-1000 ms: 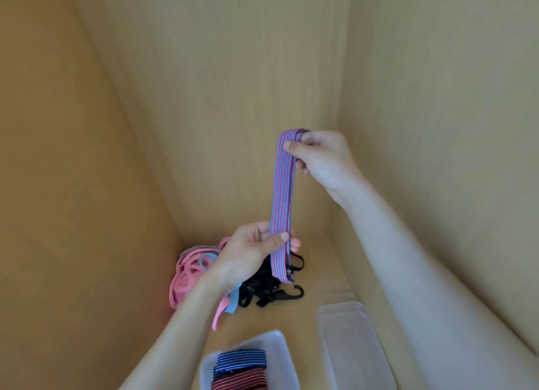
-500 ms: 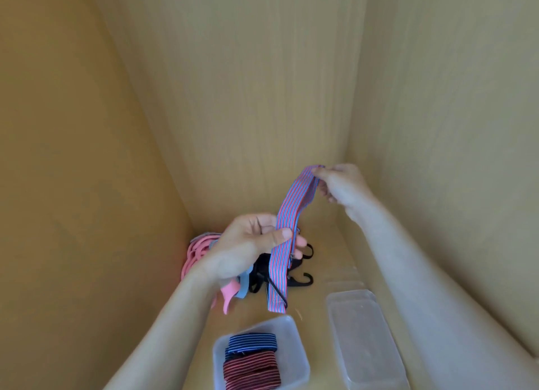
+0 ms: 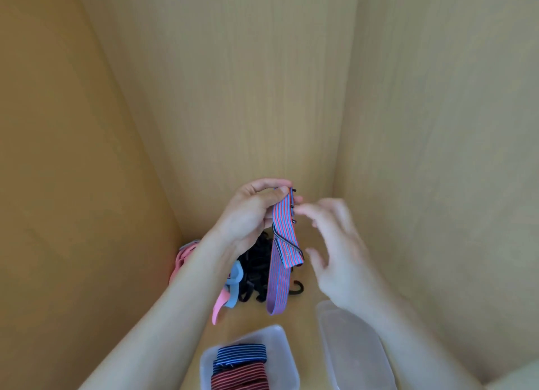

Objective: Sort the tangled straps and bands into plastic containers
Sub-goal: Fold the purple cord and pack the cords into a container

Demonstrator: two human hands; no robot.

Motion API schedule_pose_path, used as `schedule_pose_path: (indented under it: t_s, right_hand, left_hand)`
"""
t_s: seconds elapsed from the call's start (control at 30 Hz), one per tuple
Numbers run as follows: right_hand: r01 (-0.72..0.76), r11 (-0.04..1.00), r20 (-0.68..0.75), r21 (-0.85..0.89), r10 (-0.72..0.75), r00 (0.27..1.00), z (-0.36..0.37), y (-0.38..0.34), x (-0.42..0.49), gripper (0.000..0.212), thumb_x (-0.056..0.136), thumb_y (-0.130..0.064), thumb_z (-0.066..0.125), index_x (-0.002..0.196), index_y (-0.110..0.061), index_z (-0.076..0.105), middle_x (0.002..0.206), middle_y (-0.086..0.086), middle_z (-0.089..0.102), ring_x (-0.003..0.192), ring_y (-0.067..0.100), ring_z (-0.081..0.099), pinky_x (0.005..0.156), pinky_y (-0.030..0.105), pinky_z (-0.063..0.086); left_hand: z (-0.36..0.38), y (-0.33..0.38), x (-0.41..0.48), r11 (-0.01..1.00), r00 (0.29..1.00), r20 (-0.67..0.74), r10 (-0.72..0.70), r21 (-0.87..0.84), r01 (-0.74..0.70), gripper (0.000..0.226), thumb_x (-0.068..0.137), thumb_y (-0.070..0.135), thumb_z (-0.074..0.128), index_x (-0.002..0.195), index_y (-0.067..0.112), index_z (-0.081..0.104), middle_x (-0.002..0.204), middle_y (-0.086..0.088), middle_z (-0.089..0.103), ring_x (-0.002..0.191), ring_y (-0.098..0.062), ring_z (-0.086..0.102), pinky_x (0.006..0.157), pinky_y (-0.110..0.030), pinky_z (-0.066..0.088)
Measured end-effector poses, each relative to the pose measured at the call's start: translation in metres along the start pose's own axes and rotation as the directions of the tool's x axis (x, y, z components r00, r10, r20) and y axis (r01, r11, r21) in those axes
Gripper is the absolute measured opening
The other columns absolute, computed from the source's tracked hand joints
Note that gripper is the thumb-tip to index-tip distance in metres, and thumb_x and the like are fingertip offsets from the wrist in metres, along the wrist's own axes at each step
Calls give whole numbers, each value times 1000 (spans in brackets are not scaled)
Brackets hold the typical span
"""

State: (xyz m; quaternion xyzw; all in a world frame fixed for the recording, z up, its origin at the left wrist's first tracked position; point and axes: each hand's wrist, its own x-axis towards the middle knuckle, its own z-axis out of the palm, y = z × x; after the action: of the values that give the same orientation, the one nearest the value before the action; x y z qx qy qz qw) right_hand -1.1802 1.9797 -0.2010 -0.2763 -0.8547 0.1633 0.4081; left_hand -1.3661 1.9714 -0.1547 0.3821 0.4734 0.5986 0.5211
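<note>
A red-and-blue striped strap (image 3: 282, 245) hangs folded double from my left hand (image 3: 253, 214), which pinches its top ends. My right hand (image 3: 335, 249) hovers just right of the strap with fingers spread, holding nothing; it is blurred. Behind the strap lies a tangled pile: black straps with hooks (image 3: 256, 270), pink bands (image 3: 183, 258) and a light blue band (image 3: 234, 284). A clear plastic container (image 3: 280, 335) at the bottom holds a folded blue striped strap (image 3: 242, 354) and a folded red striped strap (image 3: 239, 379).
A second clear plastic container (image 3: 350, 351) stands to the right of the first, partly under my right forearm. Wooden walls (image 3: 262, 98) close in the shelf at the left, back and right.
My right hand brought the strap's top end down to my left hand and let go. My left hand rose and now holds both ends, with the strap doubled.
</note>
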Motion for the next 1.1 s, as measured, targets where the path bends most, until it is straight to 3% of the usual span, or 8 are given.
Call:
schedule_pose_path:
  t_s: [0.07, 0.23, 0.37, 0.47, 0.67, 0.83, 1.0, 1.1]
  right_hand:
    - [153, 978, 35, -140, -149, 988, 0, -6, -5, 88, 72, 6, 63, 147, -34, 41, 141, -7, 34, 115, 17, 51, 101, 28, 41]
    - [284, 950, -120, -127, -299, 947, -3, -10, -1, 27, 88, -3, 65, 113, -10, 73, 123, 5, 53, 99, 25, 58, 89, 42, 49]
    - [130, 980, -248, 150, -90, 964, -21, -22, 29, 13, 90, -11, 70, 102, -13, 76, 101, -3, 64, 91, 13, 64, 82, 25, 50]
    - [-56, 932, -262, 357, 158, 952, -32, -26, 57, 18, 84, -9, 77, 91, -25, 72, 87, -3, 72, 78, 16, 66, 73, 36, 53]
    - [-241, 739, -132, 629, 408, 904, -36, -18, 95, 27, 84, 0, 78, 88, -23, 65, 76, -8, 71, 63, 0, 62, 62, 16, 48]
    - [-347, 683, -42, 642, 483, 874, -30, -12, 107, 15, 86, -7, 77, 91, -19, 69, 69, -8, 73, 54, 0, 60, 51, 15, 44]
    - [-344, 667, -27, 661, 480, 877, -27, -17, 115, 16, 87, -7, 76, 88, -19, 67, 62, -9, 71, 49, 1, 57, 47, 15, 43]
    - [-311, 671, -55, 673, 465, 884, -32, -22, 119, 17, 87, -2, 76, 86, -17, 67, 59, -9, 69, 44, 1, 53, 48, 13, 42]
  left_hand:
    - [2, -2, 2, 999, 999, -25, -31, -37, 30, 11, 97, 6, 60, 102, 7, 70, 90, -16, 77, 70, -21, 73, 73, -32, 60]
    - [14, -12, 2, 992, 994, -35, -100, -75, 98, 14, 100, 10, 56, 104, 4, 69, 90, -16, 73, 69, -20, 70, 68, -30, 58]
    - [9, -11, -4, 967, 979, 58, -195, -155, 202, 34, 96, 7, 34, 108, -2, 64, 101, -25, 70, 81, -29, 72, 95, -37, 52]
    - [5, -15, -13, 964, 967, 161, -199, -143, 222, 53, 77, -12, 27, 119, -7, 59, 114, -26, 69, 102, -35, 73, 107, -37, 48]
    - [-2, -26, -28, 993, 991, 112, -78, 102, 66, 23, 85, 3, 72, 108, 1, 67, 97, -23, 74, 87, -32, 76, 93, -36, 58]
    - [-6, -26, -32, 933, 999, 5, 42, 357, -41, 31, 90, 29, 74, 97, -1, 69, 70, -13, 53, 56, -19, 54, 55, -30, 57]
    - [-12, -22, -24, 782, 927, -93, 364, 572, -250, 15, 90, 23, 76, 86, 9, 75, 87, -11, 62, 74, -29, 57, 77, -53, 55]
    - [-12, -17, -23, 820, 909, -102, 403, 482, -310, 19, 84, 13, 81, 99, 23, 73, 81, -4, 75, 71, -14, 68, 74, -36, 59]
